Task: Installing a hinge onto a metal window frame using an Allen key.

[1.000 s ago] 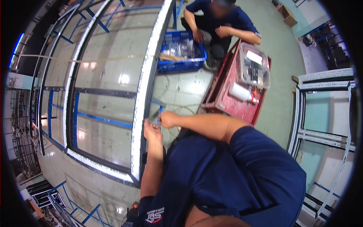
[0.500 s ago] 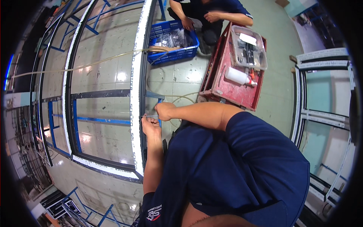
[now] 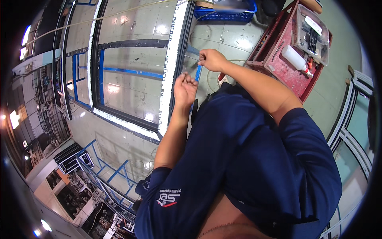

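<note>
— What do we see closest to us?

— Our own dark blue shirt (image 3: 254,167) fills the lower part of the view, and both bare forearms reach up from it toward a large glazed window frame (image 3: 175,71) lying flat on a stand.

— And our hands?

— Our left hand (image 3: 185,88) is curled, fingertips drawn together just beside the frame's dark edge, near a short blue strip (image 3: 197,73). Our right hand (image 3: 212,59) is closed into a loose fist a little farther up, close to the same edge. We think a thin clear strip runs between them, but we cannot tell for certain what either one pinches.

— Farther out?

— To the right, on the tiled floor, stands a red crate (image 3: 284,65) with a white squeeze bottle (image 3: 293,58) and a clear lidded box (image 3: 313,34) on it. Beyond the frame's top sits a blue basket (image 3: 225,15).
</note>
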Demonstrator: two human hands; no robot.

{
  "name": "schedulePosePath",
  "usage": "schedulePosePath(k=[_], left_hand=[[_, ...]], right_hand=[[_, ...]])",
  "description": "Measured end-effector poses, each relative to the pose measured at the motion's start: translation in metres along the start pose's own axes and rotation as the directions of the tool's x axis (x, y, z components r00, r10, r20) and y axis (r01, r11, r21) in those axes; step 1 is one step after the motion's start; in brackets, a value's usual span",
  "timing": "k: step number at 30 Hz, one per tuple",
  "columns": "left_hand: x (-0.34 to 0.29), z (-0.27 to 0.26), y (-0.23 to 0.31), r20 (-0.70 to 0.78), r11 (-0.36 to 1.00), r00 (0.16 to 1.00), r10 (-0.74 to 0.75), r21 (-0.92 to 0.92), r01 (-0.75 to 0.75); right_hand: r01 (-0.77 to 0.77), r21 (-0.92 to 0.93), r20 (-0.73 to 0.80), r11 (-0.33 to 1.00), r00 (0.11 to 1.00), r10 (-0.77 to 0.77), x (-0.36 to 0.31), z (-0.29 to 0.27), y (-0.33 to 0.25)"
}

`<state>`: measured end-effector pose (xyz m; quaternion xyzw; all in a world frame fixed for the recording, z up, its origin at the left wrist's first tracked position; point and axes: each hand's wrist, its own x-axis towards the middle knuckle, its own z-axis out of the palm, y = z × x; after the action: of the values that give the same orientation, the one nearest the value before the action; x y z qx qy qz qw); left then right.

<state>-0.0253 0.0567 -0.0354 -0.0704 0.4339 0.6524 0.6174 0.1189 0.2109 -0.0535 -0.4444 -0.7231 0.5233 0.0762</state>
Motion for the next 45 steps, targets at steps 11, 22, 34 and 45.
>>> schedulePosePath(k=[11, 22, 34, 45], left_hand=[[0.051, 0.076, 0.021, 0.425, 0.997, 0.902, -0.08, 0.04, 0.07], [0.043, 0.111, -0.048, 0.435, 0.897, 0.813, -0.387, 0.381, 0.223], [-0.002, 0.197, -0.112, 0.301, 0.799, 0.851, -0.431, 0.566, 0.205], [-0.082, 0.203, -0.142, 0.197, 0.915, 0.945, -0.26, 0.363, 0.176]], right_hand=[[-0.156, 0.547, -0.072, 0.822, 0.97, 0.232, -0.05, -0.082, 0.033], [-0.196, 0.774, -0.287, 0.603, 0.74, 0.609, -0.215, -0.236, 0.151], [-0.588, 0.196, -0.706, 0.785, 0.471, 0.529, -0.211, -0.424, 0.338], [-0.812, -0.042, -0.514, 0.582, 0.517, 0.684, -0.092, -0.469, 0.438]])
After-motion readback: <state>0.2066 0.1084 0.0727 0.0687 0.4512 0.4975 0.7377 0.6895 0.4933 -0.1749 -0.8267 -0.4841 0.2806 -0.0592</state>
